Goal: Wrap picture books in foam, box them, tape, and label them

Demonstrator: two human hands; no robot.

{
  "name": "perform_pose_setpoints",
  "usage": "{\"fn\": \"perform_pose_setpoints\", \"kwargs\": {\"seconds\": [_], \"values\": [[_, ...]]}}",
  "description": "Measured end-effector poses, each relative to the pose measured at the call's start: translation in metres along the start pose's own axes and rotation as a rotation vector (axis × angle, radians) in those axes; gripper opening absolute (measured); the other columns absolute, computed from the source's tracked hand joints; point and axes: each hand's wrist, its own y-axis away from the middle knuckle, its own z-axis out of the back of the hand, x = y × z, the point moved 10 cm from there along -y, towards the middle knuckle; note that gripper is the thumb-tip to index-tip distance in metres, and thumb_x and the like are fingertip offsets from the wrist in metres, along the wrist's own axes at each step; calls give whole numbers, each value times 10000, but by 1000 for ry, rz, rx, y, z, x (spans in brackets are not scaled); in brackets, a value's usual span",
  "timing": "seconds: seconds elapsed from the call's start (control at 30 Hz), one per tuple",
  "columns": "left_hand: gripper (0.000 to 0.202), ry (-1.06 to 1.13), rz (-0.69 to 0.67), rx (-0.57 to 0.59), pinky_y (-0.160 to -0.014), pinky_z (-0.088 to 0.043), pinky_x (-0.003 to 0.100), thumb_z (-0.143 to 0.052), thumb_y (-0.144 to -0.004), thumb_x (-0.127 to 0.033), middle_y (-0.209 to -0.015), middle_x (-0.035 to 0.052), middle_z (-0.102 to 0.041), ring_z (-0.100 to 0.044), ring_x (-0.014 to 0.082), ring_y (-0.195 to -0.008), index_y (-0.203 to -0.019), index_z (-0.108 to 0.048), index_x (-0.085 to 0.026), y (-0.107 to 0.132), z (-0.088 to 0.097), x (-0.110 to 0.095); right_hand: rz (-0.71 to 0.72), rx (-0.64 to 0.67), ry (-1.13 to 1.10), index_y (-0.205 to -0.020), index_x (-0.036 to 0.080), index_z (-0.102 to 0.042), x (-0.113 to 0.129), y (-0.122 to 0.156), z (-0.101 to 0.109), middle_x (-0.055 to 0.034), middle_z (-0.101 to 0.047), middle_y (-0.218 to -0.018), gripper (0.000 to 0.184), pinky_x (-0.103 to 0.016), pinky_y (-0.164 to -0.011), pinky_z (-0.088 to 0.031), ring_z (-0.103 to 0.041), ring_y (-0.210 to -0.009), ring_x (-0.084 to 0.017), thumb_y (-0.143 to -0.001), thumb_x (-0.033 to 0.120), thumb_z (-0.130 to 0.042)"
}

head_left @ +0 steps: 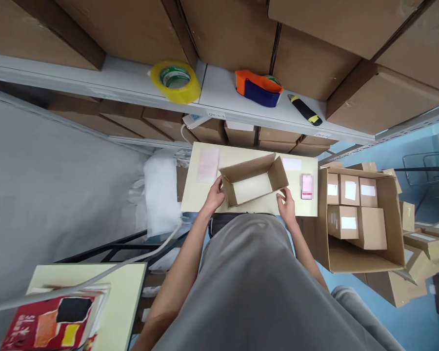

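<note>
Gripping the open carton [249,169] over the table [194,199] at nine o'clock with the left hand [215,196]; curling the right hand [287,207] near four o'clock, cannot tell if gripping. Probably positioning the carton; next, likely needing steady two-handed support.

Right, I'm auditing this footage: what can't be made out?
All in the head view:
Open brown cardboard box: far wall's outer face, hidden by the wall itself.
Pink-screened rectangular phone: screen text, blurred.
White paper labels: print, too small.
Topmost brown cardboard boxes: tops, cut off by the upper edge.
</note>
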Motion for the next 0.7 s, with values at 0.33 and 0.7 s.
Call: {"fn": "perform_pose_setpoints", "kwargs": {"seconds": [0.33,0.7], "values": [[441,-121,-122,-266,-1149,-638,464,-718,-993,-583,-1330,144,-812,-778,288,-1276,-1236,-753,-217,39,26,-41,0,13,32,-1143,218,-802,47,-15,33,-154,-861,-1215,653,-507,-1038,-642,-814,-1142,-320,-1073,796,-504],[257,-671,-259,-379,-860,-651,359,-708,-937,-240,-1125,77,-822,-755,191,-747,-1161,-826,-198,74,13,-105,266,-92,550,-1022,223,-747,107,-24,26,-95,-806,-1005,248,-360,-729,-553,-727,-765,-228,-1052,383,-560]]}}
